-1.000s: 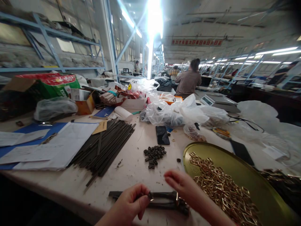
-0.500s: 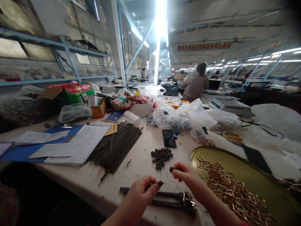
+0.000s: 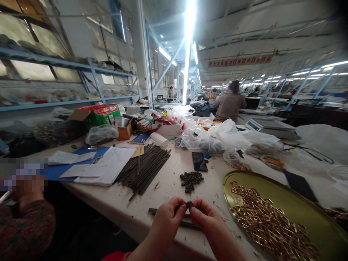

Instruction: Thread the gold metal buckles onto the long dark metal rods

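Carried inward over the last half second, our right hand (image 3: 203,214) met our left hand (image 3: 172,214) above the near edge of the worktable (image 3: 170,188), where the two had been working apart. We held one small dark piece (image 3: 189,204) between them, thumb and forefinger of each hand pinched on it, though our own fingertips hid whether it was one part or two being joined. Judging by the grip, we were at a fine fitting or shaping step, and the next move seemed to call for a steady pinch on the left and a small push or turn from the right. Dark straps (image 3: 153,210) lay beneath our hands, much of their length masked by our forearms. At twelve o'clock sat a heap of dark loops (image 3: 191,179), with a phone (image 3: 199,161) just beyond. We had a gold tray (image 3: 289,203) of metal buckles (image 3: 272,226) at three o'clock, its rim near our right forearm and likely to limit that elbow. Long dark strips (image 3: 148,168) and papers (image 3: 119,163) crowded ten o'clock; a co-worker's patterned sleeve (image 3: 32,228) showed at nine.
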`<state>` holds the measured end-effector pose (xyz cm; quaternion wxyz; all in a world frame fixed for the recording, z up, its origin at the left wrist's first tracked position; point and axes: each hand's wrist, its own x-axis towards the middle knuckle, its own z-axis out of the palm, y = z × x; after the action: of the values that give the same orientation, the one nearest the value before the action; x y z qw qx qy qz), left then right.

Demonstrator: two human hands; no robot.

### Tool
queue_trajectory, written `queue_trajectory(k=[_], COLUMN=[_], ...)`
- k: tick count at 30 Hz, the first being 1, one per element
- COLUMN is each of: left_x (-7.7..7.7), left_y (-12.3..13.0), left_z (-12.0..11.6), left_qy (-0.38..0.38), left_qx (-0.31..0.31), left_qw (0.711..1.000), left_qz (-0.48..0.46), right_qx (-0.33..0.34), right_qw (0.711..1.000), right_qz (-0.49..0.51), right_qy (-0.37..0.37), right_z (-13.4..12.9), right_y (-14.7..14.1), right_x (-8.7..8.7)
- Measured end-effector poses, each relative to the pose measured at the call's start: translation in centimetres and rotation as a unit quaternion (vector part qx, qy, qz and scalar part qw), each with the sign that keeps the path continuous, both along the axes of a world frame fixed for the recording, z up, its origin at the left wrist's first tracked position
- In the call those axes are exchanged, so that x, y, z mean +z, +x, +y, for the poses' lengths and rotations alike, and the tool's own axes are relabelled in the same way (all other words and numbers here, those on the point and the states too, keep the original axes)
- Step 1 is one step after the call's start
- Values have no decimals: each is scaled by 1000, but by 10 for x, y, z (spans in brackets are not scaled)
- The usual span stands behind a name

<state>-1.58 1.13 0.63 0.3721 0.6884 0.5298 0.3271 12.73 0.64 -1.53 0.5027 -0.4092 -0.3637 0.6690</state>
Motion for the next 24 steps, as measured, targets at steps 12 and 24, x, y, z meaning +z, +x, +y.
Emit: queue_trajectory(k=[12,24], left_x=[5,0], left_y=[5,-10], left_z=[-6,16], left_qy=[19,-74], left_qx=[-11,-47], left_qw=[999,996], left_qz=[46,-21], right_qx=[6,-2], right_qw=[974,994], right_qz=[207,86], right_qy=[-87,-68], right_z=[-8,9], right_y=[-3,0], right_x=[-6,-9])
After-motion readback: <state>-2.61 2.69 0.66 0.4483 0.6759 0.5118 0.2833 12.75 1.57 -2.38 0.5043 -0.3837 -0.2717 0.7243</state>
